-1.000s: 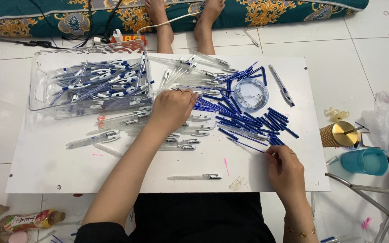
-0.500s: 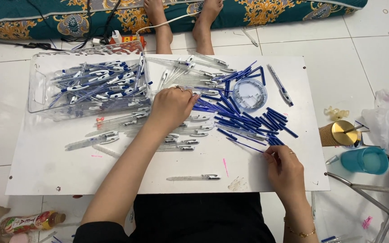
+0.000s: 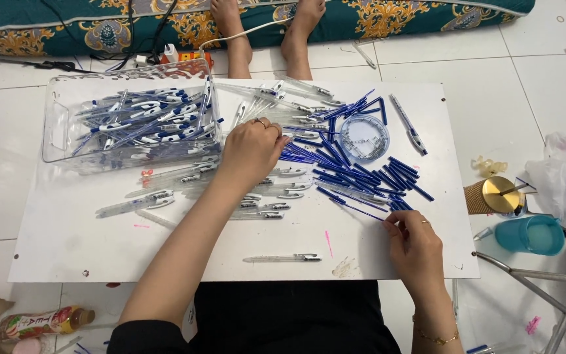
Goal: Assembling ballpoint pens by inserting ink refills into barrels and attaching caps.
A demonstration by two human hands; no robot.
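Note:
A white board (image 3: 67,242) on the floor carries pen parts. My left hand (image 3: 251,151) reaches to the board's middle, fingers curled down onto a pile of clear pen barrels (image 3: 276,196); what it grips is hidden. My right hand (image 3: 414,239) rests near the front right edge, its fingertips pinching at the end of a thin blue refill (image 3: 361,211) from the heap of blue refills (image 3: 355,164). A clear round lid holding small springs (image 3: 365,137) sits behind the heap. One clear barrel (image 3: 282,258) lies alone near the front.
A clear plastic bin (image 3: 57,124) with several assembled blue-and-white pens stands at the back left. Another person's bare feet (image 3: 266,33) are beyond the board, by a patterned cushion. A teal cup (image 3: 530,235), a gold-lidded cup (image 3: 499,195), a plastic bag and metal legs lie right.
Both hands have stayed nearly where they were; the view has shifted slightly. My right hand's fingers have moved a little at the blue refill.

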